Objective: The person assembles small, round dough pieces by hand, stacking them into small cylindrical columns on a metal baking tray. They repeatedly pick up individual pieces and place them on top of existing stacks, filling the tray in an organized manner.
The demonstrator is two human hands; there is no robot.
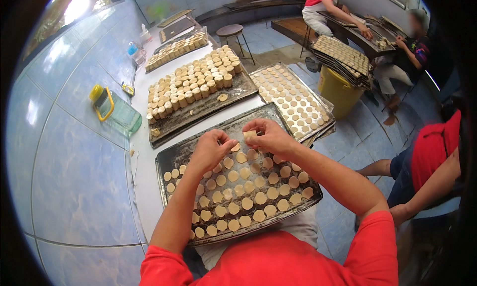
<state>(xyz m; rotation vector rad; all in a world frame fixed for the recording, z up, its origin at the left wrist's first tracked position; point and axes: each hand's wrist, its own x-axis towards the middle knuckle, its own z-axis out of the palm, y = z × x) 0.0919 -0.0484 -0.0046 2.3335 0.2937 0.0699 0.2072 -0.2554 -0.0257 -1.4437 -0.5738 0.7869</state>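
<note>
A dark metal baking tray [186, 150] lies in front of me, its near edge against my lap. Rows of flat, pale dough rounds [247, 203] cover most of it. Over the tray's far part, my left hand [211, 147] is closed, with a thin dough round [235, 147] pinched at its fingertips. Just to the right, my right hand [272, 137] grips a short stack of dough rounds [249, 135] between thumb and fingers. The two hands are close together but apart. My right fingers partly hide the stack.
Beyond my tray, another tray [243, 85] bears many upright dough stacks [191, 82]. To its right lie piled trays of rounds [293, 103]. A yellow-capped jug [117, 109] stands by the tiled wall. Co-workers [330, 7] sit at the far right; a person [437, 151] is near my right.
</note>
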